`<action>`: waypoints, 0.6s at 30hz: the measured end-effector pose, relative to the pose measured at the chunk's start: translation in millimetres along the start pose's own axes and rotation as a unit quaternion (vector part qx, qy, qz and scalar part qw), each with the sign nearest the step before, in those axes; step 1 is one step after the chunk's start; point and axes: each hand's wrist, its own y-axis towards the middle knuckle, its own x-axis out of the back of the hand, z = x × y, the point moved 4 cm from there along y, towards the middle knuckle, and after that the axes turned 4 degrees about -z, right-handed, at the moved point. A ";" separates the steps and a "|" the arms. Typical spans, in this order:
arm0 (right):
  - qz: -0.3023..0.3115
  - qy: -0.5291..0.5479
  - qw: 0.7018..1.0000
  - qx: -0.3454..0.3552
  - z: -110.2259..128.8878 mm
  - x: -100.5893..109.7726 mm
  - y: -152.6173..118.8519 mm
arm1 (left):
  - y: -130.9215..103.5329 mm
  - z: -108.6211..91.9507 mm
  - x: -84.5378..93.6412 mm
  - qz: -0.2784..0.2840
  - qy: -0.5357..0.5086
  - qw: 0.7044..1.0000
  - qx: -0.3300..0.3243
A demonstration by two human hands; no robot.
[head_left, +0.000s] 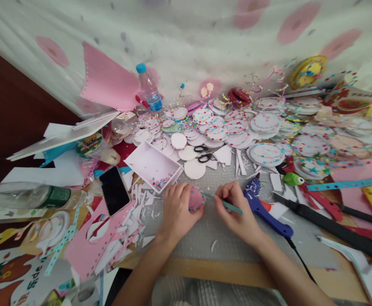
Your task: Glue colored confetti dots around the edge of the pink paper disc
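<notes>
My left hand [180,209] is closed around a small pink disc [196,199] with red and blue dots along its rim. Between the fingers of my right hand [235,206] is a slim teal pair of tweezers [232,207], its tip pointing at the disc's right edge. I cannot tell whether that tip touches the disc. Just behind my left hand stands a shallow white box [150,163], with tiny coloured pieces gathered in its near corner. A blue hot glue gun [267,212] lies to the right of my right hand.
Black-handled scissors [205,154] and white paper discs [194,169] lie behind my hands. Decorated discs [265,153] are piled along the back. A phone [114,190] and paper scraps lie left; a long black-handled cutter [332,223] lies right. A blue-capped bottle [149,89] stands behind.
</notes>
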 end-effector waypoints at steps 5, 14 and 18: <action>0.009 -0.006 1.000 0.004 0.1 0.4 -0.9 | 1.1 -0.6 0.6 0.000 0.004 1.000 -0.007; -0.013 -0.018 0.999 0.023 3.4 2.0 0.0 | 0.8 -1.1 1.4 -0.004 0.014 1.000 -0.011; 0.014 -0.025 0.999 0.045 5.9 0.0 -1.5 | 1.2 -2.6 2.4 -0.005 0.015 1.000 -0.017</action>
